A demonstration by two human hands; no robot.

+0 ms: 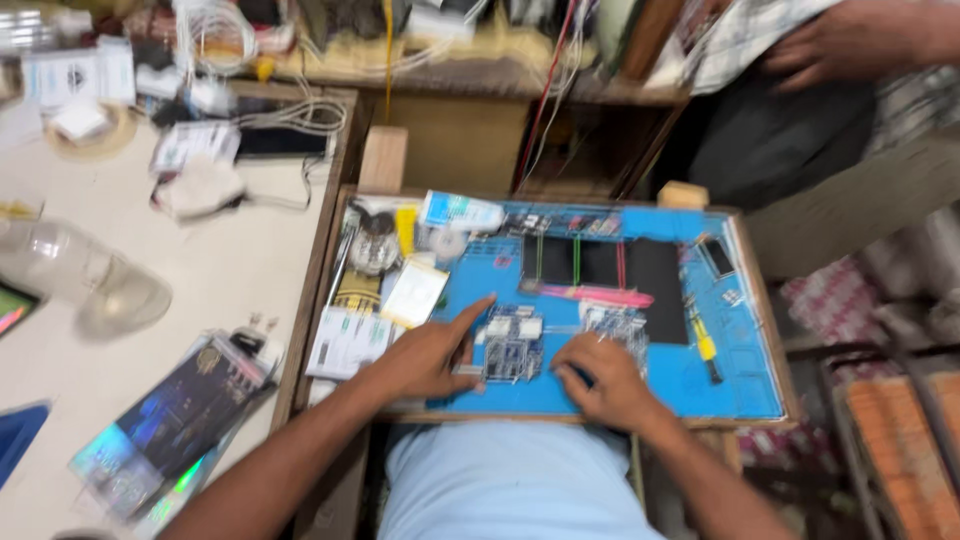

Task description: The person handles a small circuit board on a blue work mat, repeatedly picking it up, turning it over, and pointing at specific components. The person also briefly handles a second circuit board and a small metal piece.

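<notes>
A wooden tray [762,300] with a blue mat [740,370] inside it sits in front of the person. On the mat lie small phone parts, and both hands rest there. The left hand [428,355] lies flat on the mat with its pointing finger stretched out and the other fingers loosely bent; it holds nothing, and its fingertips are just beside a small pile of metal parts [512,345]. The right hand [600,378] is curled, with its fingers bent down onto the mat just below a second pile of metal parts [615,322]; I cannot tell if it pinches anything, because the picture is blurry there. Behind the piles lies a dark phone [600,262] with a pink stick [595,295] in front of it. A yellow screwdriver [705,345] lies on the right side of the mat. The left end of the tray holds a round tin [375,245], a white tube [462,212] and some paper cards [345,342]. To the left is a pale counter [230,270] with a clear plastic bottle [80,275] lying on it and shiny flat packets [175,420] near the edge. Another person's hand [850,40] shows at the top right, partly cut off. The small parts are too blurry to name.
</notes>
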